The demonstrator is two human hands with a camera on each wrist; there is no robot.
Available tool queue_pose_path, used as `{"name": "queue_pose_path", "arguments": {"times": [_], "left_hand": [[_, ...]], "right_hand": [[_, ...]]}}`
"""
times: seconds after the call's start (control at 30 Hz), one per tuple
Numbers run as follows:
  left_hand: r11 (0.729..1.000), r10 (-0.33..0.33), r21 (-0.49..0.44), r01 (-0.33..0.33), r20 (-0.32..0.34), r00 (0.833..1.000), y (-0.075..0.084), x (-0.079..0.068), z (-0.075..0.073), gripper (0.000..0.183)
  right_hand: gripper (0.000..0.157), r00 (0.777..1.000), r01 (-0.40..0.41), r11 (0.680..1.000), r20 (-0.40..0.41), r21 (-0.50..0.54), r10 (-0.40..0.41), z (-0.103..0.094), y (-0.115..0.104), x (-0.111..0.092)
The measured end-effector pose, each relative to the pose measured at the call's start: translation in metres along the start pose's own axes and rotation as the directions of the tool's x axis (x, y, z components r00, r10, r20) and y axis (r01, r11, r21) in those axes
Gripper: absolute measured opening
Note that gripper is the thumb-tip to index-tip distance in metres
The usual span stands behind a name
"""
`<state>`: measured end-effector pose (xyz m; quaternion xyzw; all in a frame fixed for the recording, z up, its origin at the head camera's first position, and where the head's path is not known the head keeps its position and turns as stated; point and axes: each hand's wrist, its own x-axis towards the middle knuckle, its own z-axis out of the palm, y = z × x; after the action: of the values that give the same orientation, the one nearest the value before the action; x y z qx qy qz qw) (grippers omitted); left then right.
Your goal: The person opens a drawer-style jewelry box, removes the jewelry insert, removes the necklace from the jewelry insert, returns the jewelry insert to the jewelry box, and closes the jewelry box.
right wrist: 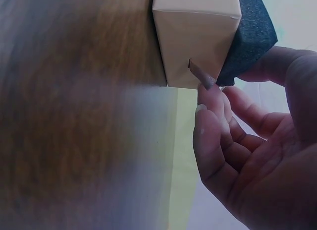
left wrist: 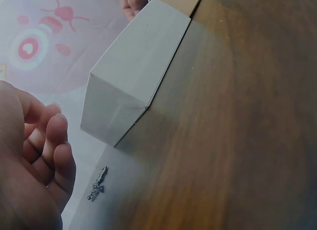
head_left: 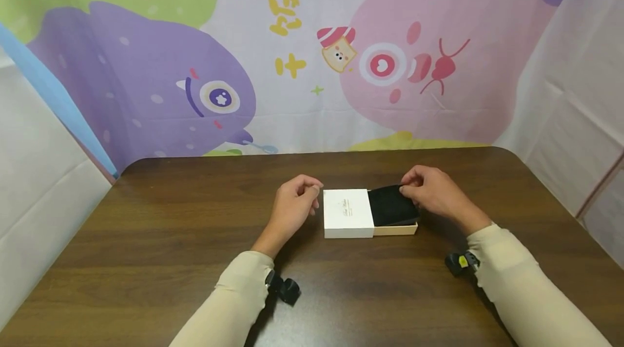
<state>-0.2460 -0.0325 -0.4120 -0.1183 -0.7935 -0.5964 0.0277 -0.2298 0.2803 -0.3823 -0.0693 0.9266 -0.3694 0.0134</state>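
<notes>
A small box with a white sleeve (head_left: 347, 211) and a cream inner tray (head_left: 396, 231) lies on the table, the tray slid partly out to the right. A black foam pad (head_left: 390, 207) sits tilted in the tray, its right side raised. My right hand (head_left: 435, 192) pinches the pad's right edge. Below its fingertips, a short brown ribbon tab (right wrist: 200, 75) sticks out of the tray's end. Left of the sleeve is my left hand (head_left: 292, 206), its fingers loosely curled, nothing visible in them. Near those fingers, a small silvery chain (left wrist: 98, 184) shows in the left wrist view.
The box stands on a dark brown wooden table (head_left: 161, 239). A cartoon-printed cloth (head_left: 292, 109) hangs behind the table's far edge, with pale cloth walls at both sides. Each sleeved wrist carries a small black camera (head_left: 288, 290).
</notes>
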Motion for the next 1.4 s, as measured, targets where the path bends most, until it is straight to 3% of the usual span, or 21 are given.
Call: {"name": "queue_pose_path", "arguments": {"times": [0.73, 1.1, 1.4], "left_hand": [[0.999, -0.018, -0.034, 0.018, 0.007, 1.0, -0.0016, 0.0009, 0.0009, 0.016], [0.997, -0.066, -0.05, 0.065, -0.005, 0.998, -0.0026, 0.0008, 0.0023, 0.016], [0.998, -0.037, -0.045, 0.038, 0.004, 0.999, -0.0044, 0.0017, 0.0023, 0.015]], "right_hand": [[0.027, 1.0, -0.027, 1.0, 0.011, -0.013, 0.027, 0.0018, 0.0028, 0.0019], [0.029, 0.998, -0.039, 0.999, 0.054, -0.031, 0.041, 0.0031, 0.0041, 0.0], [0.027, 0.996, -0.044, 0.998, 0.075, -0.053, 0.048, 0.0026, 0.004, 0.0014]]}}
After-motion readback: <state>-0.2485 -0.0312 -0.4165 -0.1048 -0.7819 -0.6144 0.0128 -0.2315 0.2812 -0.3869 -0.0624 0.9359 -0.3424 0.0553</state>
